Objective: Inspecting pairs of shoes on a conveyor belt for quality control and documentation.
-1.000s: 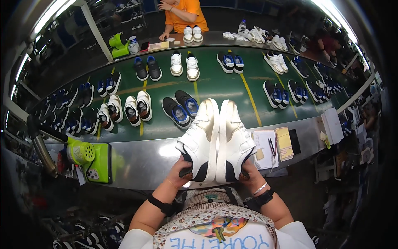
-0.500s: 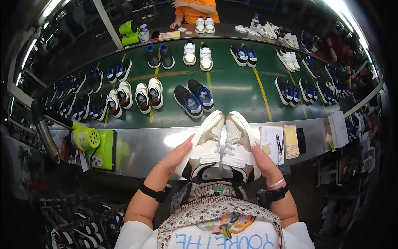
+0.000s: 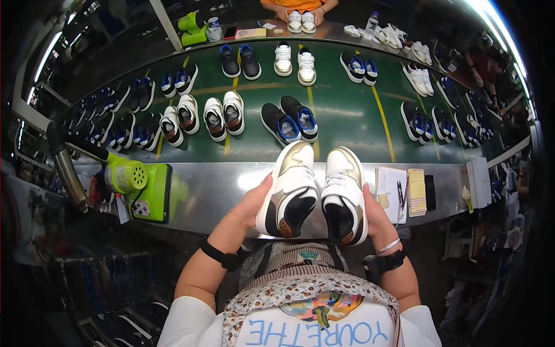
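Over the near edge of the metal bench, I hold a pair of white sneakers with gold toes and dark collars. My left hand (image 3: 254, 203) is closed around the outer side of the left sneaker (image 3: 295, 184). Along the outer side of the right sneaker (image 3: 342, 186), my right hand (image 3: 377, 217) grips in the same way. Both toes point away from me, and the dark openings with brown heel linings show. A narrow gap separates the two sneakers. The fingers beneath them are mostly hidden.
A green conveyor belt (image 3: 347, 144) carries several pairs of dark and white sneakers. A lime-green blower machine (image 3: 151, 194) stands left on the metal bench (image 3: 214, 196); a notepad (image 3: 393, 188) and yellow slips (image 3: 417, 194) lie right. Across the belt, an orange-sleeved person (image 3: 298, 4) touches white sneakers (image 3: 301, 22).
The sneakers in my hands have tipped so their openings face up more, and their toes have moved apart. The person opposite now has both hands at the white sneakers. The view has shifted slightly.
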